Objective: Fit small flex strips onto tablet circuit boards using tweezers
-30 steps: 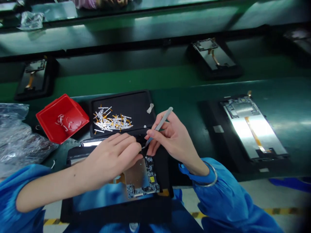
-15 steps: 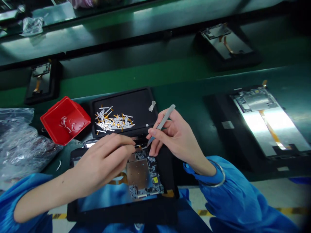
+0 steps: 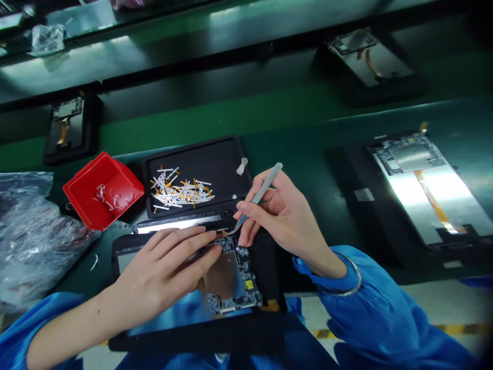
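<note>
My right hand [image 3: 287, 218] pinches a pair of grey metal tweezers [image 3: 264, 187], tips pointing down and left. Those tips meet the top edge of a circuit board [image 3: 248, 262] beside a small orange flex strip [image 3: 224, 234]. My left hand [image 3: 165, 267] lies over the board's left part with fingers stretched out, its fingertips close to the strip. What lies under the palm is hidden. The board, with a large metal shield [image 3: 223, 275], sits on an opened device with a shiny panel [image 3: 165, 313], resting in a black foam holder [image 3: 200, 335].
Behind the holder, a black tray [image 3: 208, 154] bears a pile of white-and-orange flex strips [image 3: 181, 190]. A red bin [image 3: 103, 192] with white scraps and a plastic bag [image 3: 38, 241] stand left. Further opened devices lie right [image 3: 419, 159], back right [image 3: 356, 43] and back left [image 3: 67, 110].
My left fingers have gone from bunched at the board's top edge to flatter and stretched out. The tweezers remain at the strip. The whole view has shifted slightly.
</note>
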`<state>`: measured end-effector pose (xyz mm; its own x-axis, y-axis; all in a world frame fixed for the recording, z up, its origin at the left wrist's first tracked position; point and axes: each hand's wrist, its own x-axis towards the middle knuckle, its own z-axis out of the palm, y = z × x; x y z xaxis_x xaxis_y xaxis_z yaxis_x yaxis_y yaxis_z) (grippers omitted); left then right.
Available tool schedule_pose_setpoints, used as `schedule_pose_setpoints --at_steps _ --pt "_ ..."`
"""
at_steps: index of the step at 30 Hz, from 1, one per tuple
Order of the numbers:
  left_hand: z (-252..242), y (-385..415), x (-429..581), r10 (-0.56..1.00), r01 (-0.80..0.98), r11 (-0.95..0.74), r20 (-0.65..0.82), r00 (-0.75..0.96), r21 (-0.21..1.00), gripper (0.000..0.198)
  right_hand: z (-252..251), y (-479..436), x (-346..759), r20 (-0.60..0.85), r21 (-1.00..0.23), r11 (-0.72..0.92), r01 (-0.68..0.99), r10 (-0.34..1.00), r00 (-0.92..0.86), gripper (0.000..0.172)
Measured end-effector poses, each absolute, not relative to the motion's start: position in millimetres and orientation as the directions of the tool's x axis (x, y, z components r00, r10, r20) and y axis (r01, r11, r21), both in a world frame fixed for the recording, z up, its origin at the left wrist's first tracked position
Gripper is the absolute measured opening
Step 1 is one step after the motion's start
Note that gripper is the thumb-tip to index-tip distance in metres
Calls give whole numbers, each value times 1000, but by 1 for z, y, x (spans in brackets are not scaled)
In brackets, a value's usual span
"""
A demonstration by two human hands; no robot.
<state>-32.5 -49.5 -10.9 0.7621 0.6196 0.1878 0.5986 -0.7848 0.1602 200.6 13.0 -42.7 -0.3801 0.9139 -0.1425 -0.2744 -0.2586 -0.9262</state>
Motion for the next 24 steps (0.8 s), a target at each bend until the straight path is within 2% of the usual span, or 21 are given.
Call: schedule_pose_setpoints --at_steps 10,24 --pt "-14 -48 -32 616 592 -788 193 764 172 34 -44 13 201 -140 -918 -268 -292 909 -393 37" --pt "-16 -48 -28 611 598 -792 196 767 124 37 -43 12 201 -113 -940 -224 -257 916 -385 30"
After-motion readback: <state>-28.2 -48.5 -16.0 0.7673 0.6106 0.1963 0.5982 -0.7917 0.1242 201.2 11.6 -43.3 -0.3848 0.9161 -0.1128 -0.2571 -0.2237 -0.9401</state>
